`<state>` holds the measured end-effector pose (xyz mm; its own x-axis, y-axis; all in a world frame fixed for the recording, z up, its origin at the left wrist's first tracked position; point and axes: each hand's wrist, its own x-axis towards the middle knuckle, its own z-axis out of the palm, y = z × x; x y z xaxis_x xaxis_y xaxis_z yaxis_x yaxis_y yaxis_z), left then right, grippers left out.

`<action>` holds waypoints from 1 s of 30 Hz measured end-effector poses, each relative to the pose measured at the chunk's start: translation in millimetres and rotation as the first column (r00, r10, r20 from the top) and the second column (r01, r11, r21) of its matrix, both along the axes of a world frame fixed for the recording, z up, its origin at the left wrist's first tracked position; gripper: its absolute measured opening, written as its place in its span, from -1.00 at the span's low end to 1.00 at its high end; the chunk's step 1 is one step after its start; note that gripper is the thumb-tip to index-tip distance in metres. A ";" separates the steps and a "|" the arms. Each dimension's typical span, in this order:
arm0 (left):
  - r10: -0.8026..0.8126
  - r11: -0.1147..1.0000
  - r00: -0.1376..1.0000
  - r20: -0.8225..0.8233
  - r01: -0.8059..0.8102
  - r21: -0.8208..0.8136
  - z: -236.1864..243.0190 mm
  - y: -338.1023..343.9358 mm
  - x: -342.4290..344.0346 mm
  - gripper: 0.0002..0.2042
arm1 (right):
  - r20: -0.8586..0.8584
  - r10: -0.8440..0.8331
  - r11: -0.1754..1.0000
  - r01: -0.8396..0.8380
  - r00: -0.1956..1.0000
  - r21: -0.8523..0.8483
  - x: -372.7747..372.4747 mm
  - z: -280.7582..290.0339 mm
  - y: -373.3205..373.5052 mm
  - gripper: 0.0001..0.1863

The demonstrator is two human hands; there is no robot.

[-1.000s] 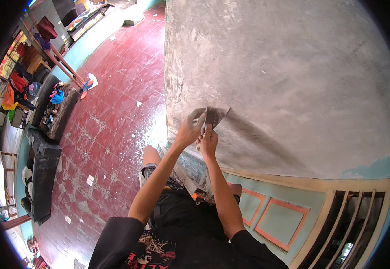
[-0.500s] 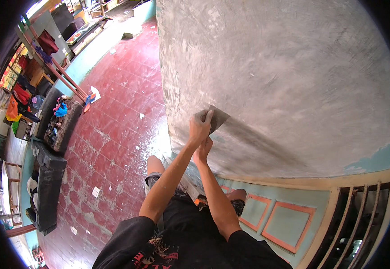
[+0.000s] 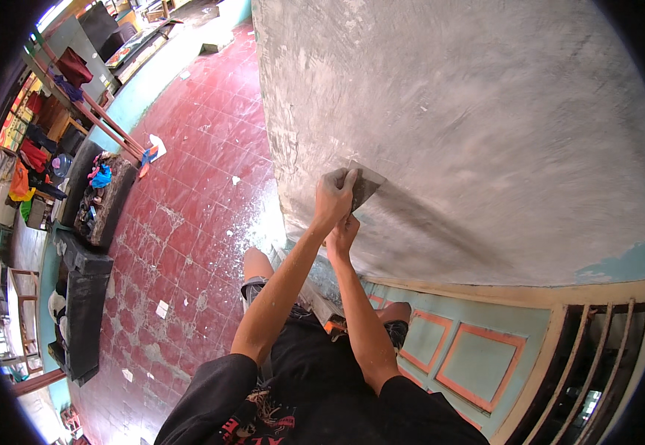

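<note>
Pale scraps (image 3: 162, 308) dot the red tiled floor (image 3: 189, 196) on the left, where dark furniture (image 3: 85, 308) stands near and reddish poles (image 3: 109, 121) slant farther off, while orange-trimmed, pale-green panelling (image 3: 481, 367) adjoins a barred window (image 3: 597, 363) near right.

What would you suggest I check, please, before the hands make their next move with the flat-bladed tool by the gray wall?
1. Left hand on the flat-bladed tool: ok, it grips the blade.
2. Right hand at the tool's lower end: ok, closed just below the left hand.
3. Blade flush against the gray wall: cannot tell, this view does not settle contact.
4. Red tiled floor free of debris: not ok, white scraps lie on it.
5. Tool apart from the orange-trimmed panel: ok.
6. Firm footing: cannot tell, the feet do not show.
</note>
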<state>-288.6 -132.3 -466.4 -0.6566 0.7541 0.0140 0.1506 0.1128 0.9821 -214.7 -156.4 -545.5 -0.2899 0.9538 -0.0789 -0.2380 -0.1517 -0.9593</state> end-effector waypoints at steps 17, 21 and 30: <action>0.021 0.996 0.999 -0.032 -0.018 0.090 28.2 2.7 -5.0 -0.63 | -0.069 -0.072 0.995 0.076 0.995 0.059 -14.5 26.1 3.3 -0.62; 0.046 0.996 0.998 0.042 -0.050 0.080 4.0 -3.8 8.8 -0.63 | -0.120 -0.064 0.997 0.059 0.991 -0.045 -7.9 1.4 -10.2 -0.66; 0.103 0.991 0.992 0.068 -0.108 0.081 -12.1 1.9 11.3 -0.63 | -0.052 -0.031 0.996 0.026 0.998 -0.087 0.4 8.5 -11.0 -0.67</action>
